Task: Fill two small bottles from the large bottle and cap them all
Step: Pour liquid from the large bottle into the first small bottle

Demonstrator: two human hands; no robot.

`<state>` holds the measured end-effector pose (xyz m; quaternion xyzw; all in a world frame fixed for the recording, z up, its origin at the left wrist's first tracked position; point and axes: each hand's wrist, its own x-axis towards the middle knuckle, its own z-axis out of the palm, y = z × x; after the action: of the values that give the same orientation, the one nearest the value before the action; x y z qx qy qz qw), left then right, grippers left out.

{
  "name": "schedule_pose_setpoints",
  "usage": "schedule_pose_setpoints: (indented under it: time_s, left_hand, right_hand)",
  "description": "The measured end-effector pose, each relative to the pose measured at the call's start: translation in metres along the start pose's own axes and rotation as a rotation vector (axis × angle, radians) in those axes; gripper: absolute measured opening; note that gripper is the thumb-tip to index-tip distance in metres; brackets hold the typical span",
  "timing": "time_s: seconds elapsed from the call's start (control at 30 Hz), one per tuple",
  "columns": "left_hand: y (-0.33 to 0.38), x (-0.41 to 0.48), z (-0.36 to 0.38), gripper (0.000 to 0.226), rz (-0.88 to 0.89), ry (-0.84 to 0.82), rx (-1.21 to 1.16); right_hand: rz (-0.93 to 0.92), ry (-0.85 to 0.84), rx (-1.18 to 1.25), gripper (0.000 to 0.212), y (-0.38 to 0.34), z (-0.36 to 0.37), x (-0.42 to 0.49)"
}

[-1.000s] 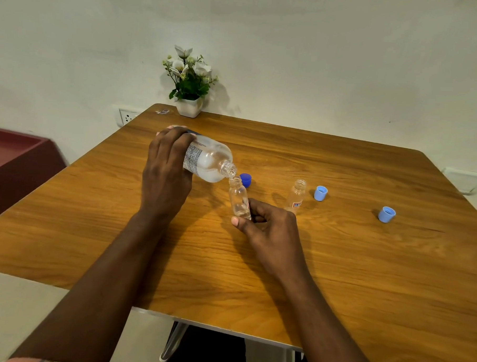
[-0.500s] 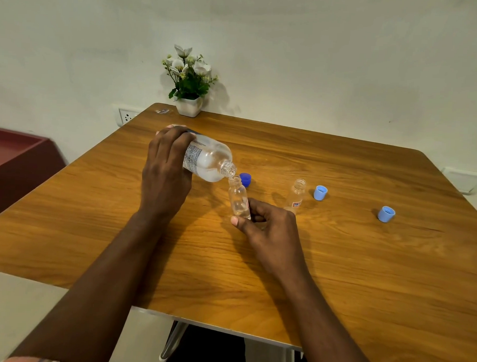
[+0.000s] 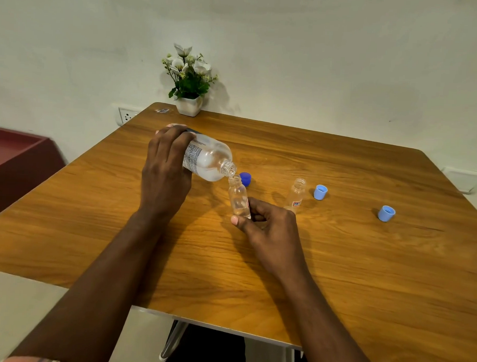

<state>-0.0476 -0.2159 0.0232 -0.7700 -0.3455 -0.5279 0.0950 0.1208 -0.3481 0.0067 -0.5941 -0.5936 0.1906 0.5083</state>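
My left hand (image 3: 165, 172) grips the large clear bottle (image 3: 208, 160), tipped on its side with its open mouth just over the neck of a small clear bottle (image 3: 238, 198). My right hand (image 3: 268, 223) pinches that small bottle near its base on the wooden table (image 3: 337, 267); a little liquid shows at its bottom. A second small bottle (image 3: 296, 195) stands uncapped to the right, looking empty. A dark blue cap (image 3: 245, 179) lies behind the held bottle. Two light blue caps (image 3: 320, 191) (image 3: 386, 213) lie further right.
A white pot of artificial flowers (image 3: 190, 83) stands at the table's far left corner by the wall. A dark red cabinet (image 3: 11, 160) sits left of the table. A wall socket (image 3: 126, 115) is behind the table's left edge.
Both hands and both bottles keep the same pouring pose; no clear movement shows between the frames.
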Motion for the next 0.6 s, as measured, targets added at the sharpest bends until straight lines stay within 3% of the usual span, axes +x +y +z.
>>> schedule_pose_setpoints:
  time_s: [0.6]
  left_hand:
    - [0.0005,0.0000,-0.0004,0.048,0.001,0.004,-0.002]
  right_hand:
    - [0.012,-0.006,0.016,0.023,-0.0021,-0.0009,0.0000]
